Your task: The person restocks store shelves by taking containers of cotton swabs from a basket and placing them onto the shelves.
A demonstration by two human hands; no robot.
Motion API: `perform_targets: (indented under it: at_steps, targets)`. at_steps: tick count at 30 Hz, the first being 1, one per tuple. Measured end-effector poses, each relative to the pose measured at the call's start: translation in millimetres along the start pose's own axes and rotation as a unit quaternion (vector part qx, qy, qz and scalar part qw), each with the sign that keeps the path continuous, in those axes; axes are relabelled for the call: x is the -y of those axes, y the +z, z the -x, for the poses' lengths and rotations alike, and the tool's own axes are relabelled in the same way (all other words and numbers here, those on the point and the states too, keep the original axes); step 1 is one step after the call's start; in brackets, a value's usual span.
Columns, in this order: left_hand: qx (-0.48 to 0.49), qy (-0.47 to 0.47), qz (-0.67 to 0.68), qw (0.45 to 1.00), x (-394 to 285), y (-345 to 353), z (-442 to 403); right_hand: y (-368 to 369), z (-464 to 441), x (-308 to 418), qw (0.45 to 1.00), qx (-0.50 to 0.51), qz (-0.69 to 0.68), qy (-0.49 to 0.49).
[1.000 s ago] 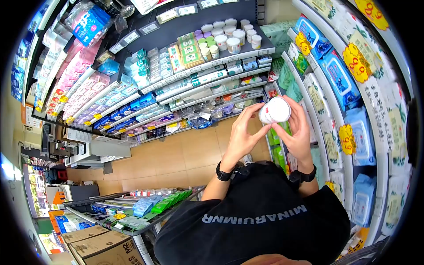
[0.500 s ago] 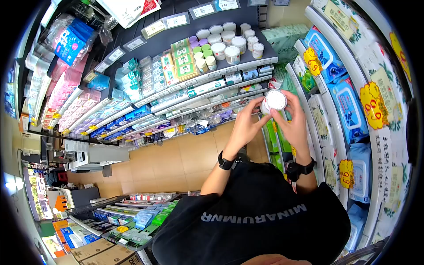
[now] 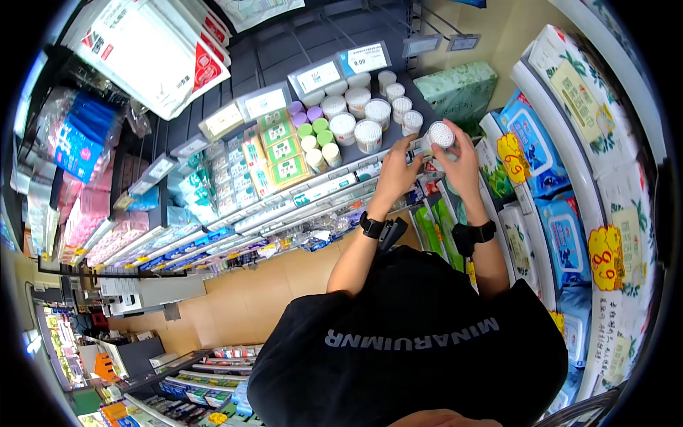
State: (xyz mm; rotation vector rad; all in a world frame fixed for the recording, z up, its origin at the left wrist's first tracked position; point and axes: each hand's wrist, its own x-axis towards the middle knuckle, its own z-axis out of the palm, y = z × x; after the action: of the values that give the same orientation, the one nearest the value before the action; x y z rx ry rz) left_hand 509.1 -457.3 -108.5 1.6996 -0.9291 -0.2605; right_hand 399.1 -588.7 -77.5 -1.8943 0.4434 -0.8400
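A white round container (image 3: 441, 134) with a dotted top is held in my right hand (image 3: 461, 167), whose fingers wrap round its right side. My left hand (image 3: 399, 176) is just left of the container, fingers apart, at the front edge of the shelf (image 3: 338, 171); it seems to hold nothing. Near my hands on that shelf stand several similar white containers (image 3: 368, 135). To their left are small tubs with green lids (image 3: 320, 124) and purple lids (image 3: 314, 113), and flat green and tan packs (image 3: 288, 169).
Price tags (image 3: 364, 60) hang above the shelf. A green patterned pack (image 3: 459, 91) lies at the shelf's right end. Blue wipe packs (image 3: 562, 238) with yellow price signs (image 3: 605, 257) line the right shelves. White hanging bags (image 3: 153, 57) are at upper left, tiled floor (image 3: 249, 292) below.
My hands and the white container have moved up towards the shelf of containers, which now appears nearer. My left hand has come away from the container, while my right hand keeps it.
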Motion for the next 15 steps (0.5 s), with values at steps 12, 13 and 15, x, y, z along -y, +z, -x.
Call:
perform_targets:
  at_steps: [12,13,15]
  targets:
    - [-0.012,0.045,-0.16,0.986,43.1,-2.8,-83.5,35.7,-72.2,-117.5,0.988,-0.087,0.129,0.006]
    - [-0.006,0.046,-0.185,0.982,44.2,-2.8,-85.9,35.7,-74.4,-123.0,0.988,-0.086,0.13,0.009]
    - [0.0,0.04,-0.188,0.981,47.4,-1.4,-92.9,33.6,-79.9,-131.2,0.988,-0.067,0.14,0.013]
